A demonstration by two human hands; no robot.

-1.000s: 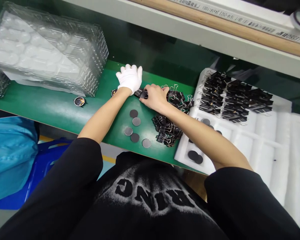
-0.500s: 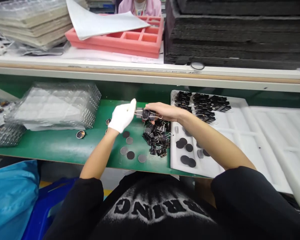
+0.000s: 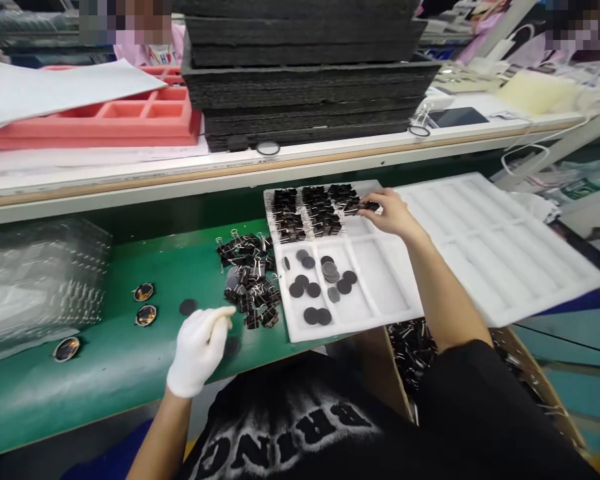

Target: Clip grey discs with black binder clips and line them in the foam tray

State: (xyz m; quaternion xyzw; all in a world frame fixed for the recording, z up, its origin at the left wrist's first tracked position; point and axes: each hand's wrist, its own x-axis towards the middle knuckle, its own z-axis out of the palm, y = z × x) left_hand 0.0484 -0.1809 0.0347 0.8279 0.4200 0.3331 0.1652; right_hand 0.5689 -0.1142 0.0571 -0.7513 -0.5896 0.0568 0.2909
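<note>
The right hand (image 3: 390,212) pinches a black binder clip (image 3: 371,206) at the clip rows in the white foam tray (image 3: 375,293). The gloved left hand (image 3: 200,350), loosely curled and holding nothing, rests on the green counter (image 3: 105,360) beside loose clips (image 3: 250,280).

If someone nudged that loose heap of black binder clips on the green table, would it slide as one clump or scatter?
The binder clips would probably drag as a clump: their wire handles look interlocked. Lifting one might pull neighbours along. They seem rigid and unlikely to roll. The gloved left hand hovers beside the heap.
</note>
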